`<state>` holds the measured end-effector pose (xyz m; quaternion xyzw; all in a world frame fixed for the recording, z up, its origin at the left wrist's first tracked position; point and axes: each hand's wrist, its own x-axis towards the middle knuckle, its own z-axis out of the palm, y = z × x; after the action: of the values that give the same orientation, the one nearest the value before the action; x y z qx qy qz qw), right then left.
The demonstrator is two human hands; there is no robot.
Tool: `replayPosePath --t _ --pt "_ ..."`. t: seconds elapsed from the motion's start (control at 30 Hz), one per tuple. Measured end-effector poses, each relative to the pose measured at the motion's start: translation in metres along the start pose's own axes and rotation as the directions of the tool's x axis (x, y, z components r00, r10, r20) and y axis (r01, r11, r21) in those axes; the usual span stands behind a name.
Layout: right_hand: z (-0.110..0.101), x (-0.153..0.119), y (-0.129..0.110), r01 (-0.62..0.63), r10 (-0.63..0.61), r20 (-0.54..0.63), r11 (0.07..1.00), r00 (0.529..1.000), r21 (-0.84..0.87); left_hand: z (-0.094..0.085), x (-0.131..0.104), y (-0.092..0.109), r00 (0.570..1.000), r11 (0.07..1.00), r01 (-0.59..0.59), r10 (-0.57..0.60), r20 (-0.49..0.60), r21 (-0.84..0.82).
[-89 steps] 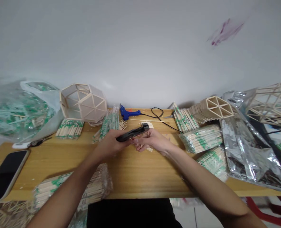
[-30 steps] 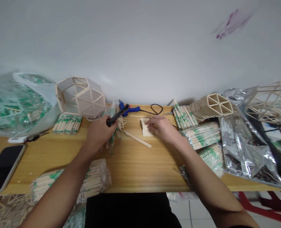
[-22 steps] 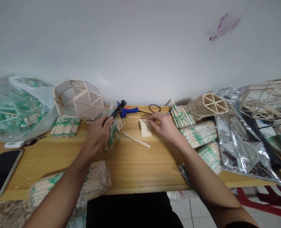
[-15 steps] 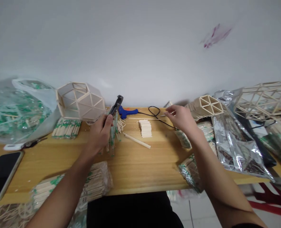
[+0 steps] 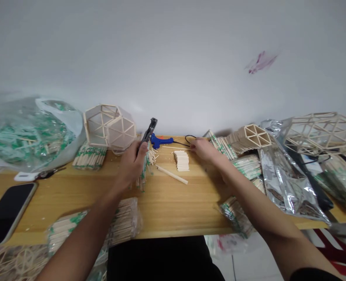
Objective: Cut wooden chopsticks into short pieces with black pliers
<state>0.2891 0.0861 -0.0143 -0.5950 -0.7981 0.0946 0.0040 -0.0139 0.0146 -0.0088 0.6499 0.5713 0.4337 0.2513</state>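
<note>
Head view: the left hand [image 5: 130, 166] is closed around a black hand tool [image 5: 148, 132], its head pointing up and away from the body. The right hand [image 5: 204, 149] reaches to the back of the table [image 5: 161, 214], fingers curled downward beside a black cord [image 5: 190, 135] and near the end of a long thin stick [image 5: 174, 147]. The fingertips are small and partly hidden, so I can't fairly tell whether they pinch anything.

Between the hands sits a neat pile of short sticks [image 5: 181, 161], with a longer pair of sticks [image 5: 172, 175] lying aslant just in front. Loose sticks [image 5: 152, 155] lie under the tool, next to a blue glue gun [image 5: 163, 141].

The likeliest trouble is the cord: a finger hooked in its loop could drag the glue gun sideways. The pile shows no band, so a low pass of the right hand might scatter it. Should the left grip slacken, the tool could drop onto the loose sticks.
</note>
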Motion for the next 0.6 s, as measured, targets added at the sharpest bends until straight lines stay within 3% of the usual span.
replayPosePath --t 0.2,0.23,0.27,0.33,0.43,0.6 --pt "-0.018 -0.008 0.004 0.030 -0.023 -0.089 0.996 0.996 0.078 -0.002 -0.002 0.004 0.998 0.996 0.046 -0.050 -0.048 -0.072" --pt "-0.023 -0.011 0.003 0.040 -0.024 -0.126 0.991 0.992 0.126 -0.002 -0.002 0.005 0.996 0.994 0.061 -0.067 -0.056 -0.095" --pt "-0.027 -0.014 0.000 0.070 -0.004 -0.208 0.948 0.978 0.310 -0.003 -0.002 0.005 0.995 0.990 0.073 -0.081 -0.061 -0.121" --pt "-0.033 -0.022 -0.009 0.179 0.072 -0.330 0.723 0.941 0.667 -0.003 -0.003 0.006 0.994 0.983 0.081 -0.092 -0.061 -0.165" --pt "-0.037 -0.036 -0.031 0.273 0.130 -0.322 0.300 0.938 0.914 -0.001 -0.004 0.007 0.995 0.978 0.080 -0.089 -0.041 -0.191" --pt "-0.030 -0.055 -0.061 0.213 -0.002 -0.213 -0.021 0.977 0.977 0.003 -0.006 0.006 0.996 0.985 0.083 -0.077 0.046 -0.151"
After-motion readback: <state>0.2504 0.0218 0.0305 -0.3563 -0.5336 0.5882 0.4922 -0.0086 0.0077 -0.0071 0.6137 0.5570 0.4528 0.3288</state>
